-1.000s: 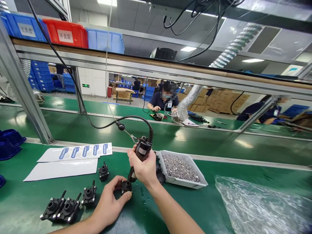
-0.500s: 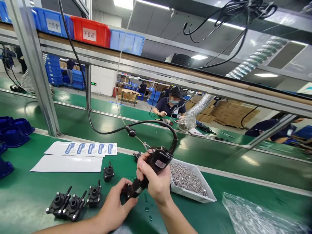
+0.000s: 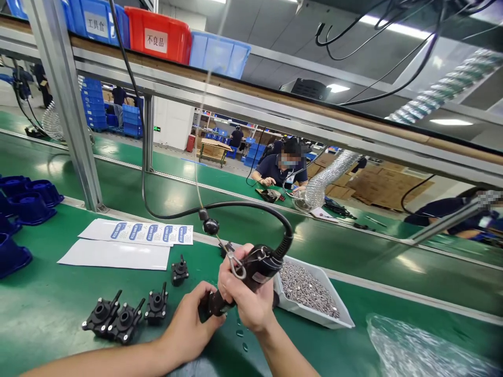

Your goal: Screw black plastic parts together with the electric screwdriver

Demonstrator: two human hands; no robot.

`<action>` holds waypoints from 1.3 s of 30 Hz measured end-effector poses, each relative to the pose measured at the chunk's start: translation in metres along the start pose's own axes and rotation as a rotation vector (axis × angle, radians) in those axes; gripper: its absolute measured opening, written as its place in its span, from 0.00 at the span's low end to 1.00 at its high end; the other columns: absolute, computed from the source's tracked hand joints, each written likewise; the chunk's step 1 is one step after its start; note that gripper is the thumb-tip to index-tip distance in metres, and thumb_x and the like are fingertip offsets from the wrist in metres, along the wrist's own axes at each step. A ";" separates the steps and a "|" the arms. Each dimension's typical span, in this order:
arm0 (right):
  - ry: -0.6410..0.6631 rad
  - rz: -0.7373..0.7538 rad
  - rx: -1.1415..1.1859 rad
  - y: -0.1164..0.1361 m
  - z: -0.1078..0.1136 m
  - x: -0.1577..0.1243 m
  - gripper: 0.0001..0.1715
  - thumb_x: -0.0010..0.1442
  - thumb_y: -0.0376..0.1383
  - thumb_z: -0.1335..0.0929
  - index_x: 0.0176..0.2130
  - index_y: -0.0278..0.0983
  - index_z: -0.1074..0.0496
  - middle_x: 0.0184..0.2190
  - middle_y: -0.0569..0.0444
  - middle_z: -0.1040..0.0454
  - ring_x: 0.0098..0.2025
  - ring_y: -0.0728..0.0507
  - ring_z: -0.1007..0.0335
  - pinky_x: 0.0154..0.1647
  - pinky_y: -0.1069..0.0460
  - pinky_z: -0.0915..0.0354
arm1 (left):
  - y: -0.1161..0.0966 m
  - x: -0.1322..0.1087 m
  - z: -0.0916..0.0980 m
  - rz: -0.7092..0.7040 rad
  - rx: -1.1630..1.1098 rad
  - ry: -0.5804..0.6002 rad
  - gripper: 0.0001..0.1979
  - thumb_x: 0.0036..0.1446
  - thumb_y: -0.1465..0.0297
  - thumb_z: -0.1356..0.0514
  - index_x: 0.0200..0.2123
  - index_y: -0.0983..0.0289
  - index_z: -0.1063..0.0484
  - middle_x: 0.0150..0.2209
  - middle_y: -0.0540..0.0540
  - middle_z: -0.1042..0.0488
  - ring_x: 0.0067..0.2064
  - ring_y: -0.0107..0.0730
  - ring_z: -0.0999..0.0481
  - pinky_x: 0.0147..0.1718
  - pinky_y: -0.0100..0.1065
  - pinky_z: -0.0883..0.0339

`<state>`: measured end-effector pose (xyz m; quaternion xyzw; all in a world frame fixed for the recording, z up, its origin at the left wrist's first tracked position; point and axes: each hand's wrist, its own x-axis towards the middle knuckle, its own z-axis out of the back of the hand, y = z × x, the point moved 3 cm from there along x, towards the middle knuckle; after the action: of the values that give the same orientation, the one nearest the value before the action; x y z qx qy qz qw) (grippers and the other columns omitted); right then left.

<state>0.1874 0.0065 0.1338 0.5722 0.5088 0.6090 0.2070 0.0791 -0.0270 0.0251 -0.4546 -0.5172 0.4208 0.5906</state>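
Note:
My right hand (image 3: 249, 301) is wrapped around a black electric screwdriver (image 3: 264, 266), which slants down to the left, its cable arching from the top. A metal clip and cord hang from its upper end. Below its tip, my left hand (image 3: 188, 324) grips a small black pump housing (image 3: 204, 308), mostly covered by my fingers and the tool. I cannot see the bit or the screw under it. To the left on the green bench stand several similar black pump housings (image 3: 156, 305) with screws in their corners. Another black housing (image 3: 225, 250) sits partly hidden behind my right hand.
A white tray (image 3: 346, 320) of loose screws stands right of my hands. Clear plastic bags (image 3: 416, 345) lie at the front right. Label sheets (image 3: 118, 255) and blue plastic parts (image 3: 29, 207) are on the left. A co-worker (image 3: 285, 165) sits across the bench, beyond the metal frame.
My view has shifted slightly. The screwdriver's upper end leans a little further to the right and lower. Both hands keep their hold, and the housings on the bench stay as they were.

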 end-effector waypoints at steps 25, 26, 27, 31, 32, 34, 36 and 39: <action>-0.173 0.134 0.023 0.025 0.004 0.021 0.16 0.62 0.38 0.23 0.42 0.41 0.33 0.28 0.59 0.28 0.20 0.48 0.35 0.21 0.52 0.37 | -0.001 -0.001 0.000 0.094 0.036 0.002 0.12 0.58 0.67 0.34 0.44 0.62 0.27 0.41 0.54 0.21 0.44 0.44 0.25 0.46 0.38 0.33; -0.193 0.155 0.030 0.026 0.007 0.024 0.17 0.62 0.38 0.23 0.43 0.42 0.33 0.28 0.59 0.28 0.20 0.48 0.35 0.21 0.52 0.37 | -0.001 -0.001 -0.001 0.100 0.042 0.000 0.12 0.57 0.67 0.34 0.45 0.61 0.28 0.41 0.54 0.21 0.45 0.45 0.24 0.47 0.39 0.33; -0.199 0.160 0.024 0.025 0.009 0.026 0.17 0.62 0.37 0.23 0.43 0.42 0.33 0.28 0.59 0.28 0.20 0.48 0.35 0.21 0.52 0.37 | -0.001 -0.001 -0.001 0.105 0.043 -0.004 0.13 0.57 0.67 0.34 0.45 0.61 0.28 0.41 0.54 0.21 0.45 0.45 0.24 0.48 0.39 0.33; -0.193 0.128 -0.015 0.013 0.012 0.027 0.15 0.62 0.38 0.23 0.41 0.40 0.31 0.28 0.58 0.28 0.20 0.48 0.35 0.21 0.52 0.36 | 0.000 -0.001 -0.001 0.125 0.051 -0.010 0.12 0.57 0.67 0.33 0.44 0.60 0.29 0.41 0.54 0.21 0.46 0.46 0.24 0.48 0.39 0.33; -0.191 0.124 -0.016 0.011 0.011 0.027 0.15 0.62 0.38 0.23 0.41 0.40 0.31 0.28 0.58 0.28 0.20 0.48 0.35 0.21 0.52 0.36 | 0.000 -0.001 -0.001 0.127 0.053 -0.008 0.12 0.57 0.67 0.34 0.44 0.60 0.29 0.42 0.54 0.21 0.46 0.46 0.24 0.48 0.39 0.33; -0.190 0.125 -0.015 0.009 0.010 0.027 0.15 0.62 0.38 0.23 0.40 0.40 0.31 0.27 0.58 0.28 0.20 0.48 0.35 0.20 0.52 0.36 | 0.001 -0.001 -0.001 0.128 0.052 -0.003 0.12 0.57 0.66 0.34 0.44 0.60 0.29 0.42 0.54 0.21 0.46 0.46 0.24 0.49 0.39 0.33; -0.189 0.134 -0.018 0.010 0.008 0.027 0.15 0.62 0.38 0.23 0.40 0.40 0.30 0.27 0.57 0.28 0.20 0.48 0.35 0.20 0.52 0.36 | 0.001 -0.002 -0.001 0.131 0.051 -0.006 0.13 0.57 0.66 0.34 0.44 0.60 0.30 0.42 0.54 0.21 0.46 0.46 0.24 0.49 0.39 0.33; -0.174 0.153 -0.013 0.012 0.008 0.028 0.14 0.62 0.37 0.23 0.41 0.40 0.30 0.27 0.57 0.27 0.20 0.48 0.35 0.20 0.53 0.36 | 0.002 -0.001 -0.001 0.131 0.037 -0.008 0.14 0.57 0.67 0.34 0.45 0.60 0.30 0.43 0.55 0.21 0.47 0.46 0.24 0.50 0.40 0.33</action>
<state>0.1912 0.0277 0.1560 0.6586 0.4397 0.5744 0.2072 0.0802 -0.0276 0.0228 -0.4747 -0.4807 0.4699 0.5681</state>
